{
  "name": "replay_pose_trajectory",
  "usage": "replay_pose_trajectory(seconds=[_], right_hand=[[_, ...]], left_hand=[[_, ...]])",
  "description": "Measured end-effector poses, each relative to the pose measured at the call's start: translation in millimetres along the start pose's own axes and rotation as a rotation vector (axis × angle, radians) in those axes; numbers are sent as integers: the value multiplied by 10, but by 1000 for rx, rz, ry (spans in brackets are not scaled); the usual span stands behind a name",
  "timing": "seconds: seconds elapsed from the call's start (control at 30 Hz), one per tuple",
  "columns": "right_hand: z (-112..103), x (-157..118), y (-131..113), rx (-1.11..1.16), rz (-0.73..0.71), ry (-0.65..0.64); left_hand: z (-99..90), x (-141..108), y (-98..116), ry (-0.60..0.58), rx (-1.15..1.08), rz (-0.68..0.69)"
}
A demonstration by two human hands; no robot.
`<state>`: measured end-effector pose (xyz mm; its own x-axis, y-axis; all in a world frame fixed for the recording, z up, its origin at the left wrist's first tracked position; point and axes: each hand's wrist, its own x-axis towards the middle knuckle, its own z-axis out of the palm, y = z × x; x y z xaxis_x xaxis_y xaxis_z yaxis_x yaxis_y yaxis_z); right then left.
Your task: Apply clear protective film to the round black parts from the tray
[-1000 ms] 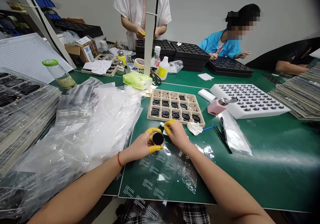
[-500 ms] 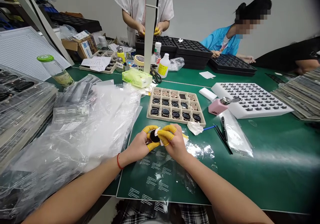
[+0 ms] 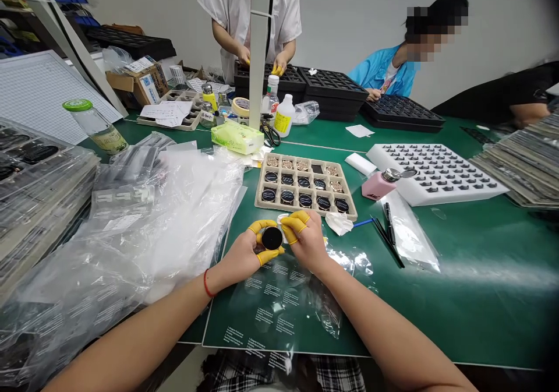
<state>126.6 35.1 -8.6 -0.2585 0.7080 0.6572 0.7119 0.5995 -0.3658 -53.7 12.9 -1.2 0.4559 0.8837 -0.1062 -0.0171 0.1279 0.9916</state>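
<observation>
Yellow finger cots cover fingertips on both hands. My left hand [image 3: 250,246] grips a round black disc [image 3: 272,238] by its rim, its dark face turned up toward the camera. Just right of the disc, my right hand [image 3: 303,237] pinches a white tissue [image 3: 283,222], partly hidden by the fingers. Beyond them lies a beige compartment tray [image 3: 257,203] with round black pieces and some gold-coloured ones. A crumpled tissue [image 3: 339,223] rests at the tray's near right corner. Clear printed film [image 3: 271,304] is spread below my hands.
Plastic bags [image 3: 174,205] cover the left side. To the right are a pink bottle [image 3: 378,186], tweezers [image 3: 388,243], a pen [image 3: 389,223] and a white foam tray [image 3: 410,191]. Across the table, people stand or sit by black trays [image 3: 336,98] and a metal post [image 3: 258,60].
My right hand has drawn the tissue off the disc, toward its upper right, uncovering the black face. The standing person's hands have moved apart and lower behind the post.
</observation>
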Motion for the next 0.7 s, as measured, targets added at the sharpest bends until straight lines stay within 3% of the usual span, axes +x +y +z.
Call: replay_pose_trajectory(seconds=[0.13,0.33,0.53,0.7], right_hand=[[-111,-10,-91,19,57,56],[-53,-117,-376,64,-151,-71],[47,-86,-241,41,-108,-10],[44,-52,-105,38,-5,-31]], left_hand=[[-4,-9,16,21,31,-26],[-27,9,-39,61,193,59],[-18,10,-28,17,103,5],[5,5,-18,9,77,-19]])
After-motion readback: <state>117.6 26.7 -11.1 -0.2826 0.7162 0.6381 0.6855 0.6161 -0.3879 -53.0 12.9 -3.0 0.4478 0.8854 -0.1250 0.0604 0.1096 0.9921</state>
